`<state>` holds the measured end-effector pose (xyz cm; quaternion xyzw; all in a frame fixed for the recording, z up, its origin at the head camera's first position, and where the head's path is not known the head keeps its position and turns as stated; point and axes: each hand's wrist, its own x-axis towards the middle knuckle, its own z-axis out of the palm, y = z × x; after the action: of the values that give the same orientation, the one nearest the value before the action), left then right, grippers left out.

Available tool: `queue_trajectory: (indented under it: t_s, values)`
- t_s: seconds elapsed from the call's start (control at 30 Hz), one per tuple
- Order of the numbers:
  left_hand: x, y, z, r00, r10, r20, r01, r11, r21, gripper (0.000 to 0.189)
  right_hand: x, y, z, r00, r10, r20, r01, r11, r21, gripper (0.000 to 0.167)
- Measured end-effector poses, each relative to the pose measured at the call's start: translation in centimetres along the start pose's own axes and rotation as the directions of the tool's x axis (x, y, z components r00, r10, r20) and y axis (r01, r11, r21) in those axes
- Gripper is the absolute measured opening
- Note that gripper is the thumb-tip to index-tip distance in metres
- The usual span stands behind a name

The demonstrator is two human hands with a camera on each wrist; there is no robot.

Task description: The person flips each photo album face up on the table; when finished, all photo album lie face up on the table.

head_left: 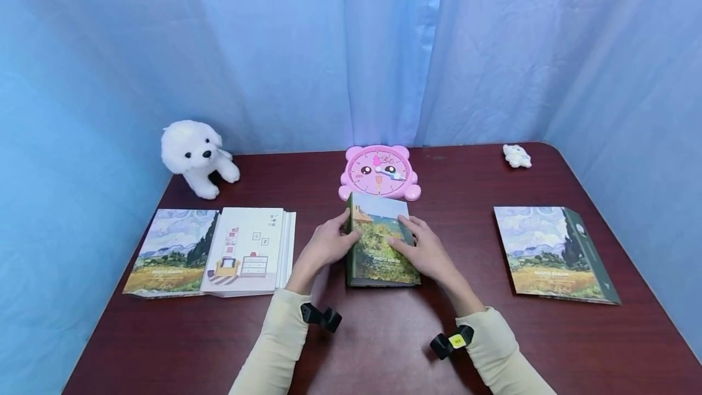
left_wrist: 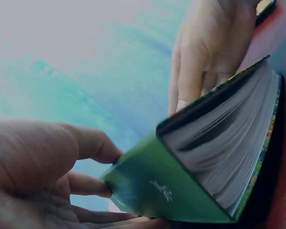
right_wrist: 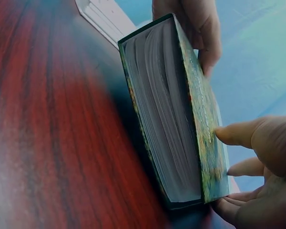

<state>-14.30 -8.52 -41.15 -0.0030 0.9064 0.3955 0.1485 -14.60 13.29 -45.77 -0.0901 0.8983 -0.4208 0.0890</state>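
Observation:
A thick photo album (head_left: 384,242) with a painted garden cover and green spine is between both hands at the middle of the table. My left hand (head_left: 329,242) grips its spine side, thumb on the front cover. In the left wrist view, the fingers (left_wrist: 93,143) touch the green spine. My right hand (head_left: 425,252) holds the opposite side, its thumb on the cover and the other fingers along the edge. The page block (right_wrist: 157,109) shows at the near end, between the covers. Whether the album rests fully on the table cannot be told.
Left stand an album with a wheat-field cover (head_left: 170,252) and a white album with a furniture drawing (head_left: 247,255). A similar wheat-field album (head_left: 551,255) lies right. Behind are a white plush dog (head_left: 194,154), a pink clock (head_left: 378,172) and a small white toy (head_left: 517,156).

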Motion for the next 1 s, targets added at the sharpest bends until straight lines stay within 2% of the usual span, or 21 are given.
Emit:
queue_trajectory:
  t_s: [0.13, 0.3, 0.43, 0.77, 1.0]
  values:
    - [0.2, -0.5, 0.3, 1.000, 0.017, -0.011, -0.017, 1.000, 0.007, 0.063, 0.0, 0.0, 0.3, 1.000, -0.028, -0.004, 0.028, 0.997, -0.066, 0.066]
    - [0.3, -1.1, 0.3, 0.999, 0.042, 0.005, -0.042, 0.999, -0.006, 0.060, -0.2, -0.1, 0.4, 0.999, -0.043, 0.001, 0.043, 0.995, -0.085, 0.066]
    - [0.4, -1.2, 0.0, 0.999, 0.041, 0.028, -0.040, 0.999, -0.020, 0.057, -0.3, -0.3, 0.4, 0.999, -0.043, 0.004, 0.043, 0.994, -0.104, 0.066]
    - [0.4, -1.7, -0.5, 0.998, -0.003, 0.062, 0.008, 0.997, -0.074, 0.051, -0.7, -0.6, 0.8, 0.997, -0.081, 0.003, 0.080, 0.985, -0.150, 0.065]
    - [0.3, -1.8, -0.5, 0.999, -0.024, 0.034, 0.027, 0.997, -0.070, 0.053, -0.8, -0.6, 0.9, 0.996, -0.092, 0.002, 0.091, 0.984, -0.152, 0.064]
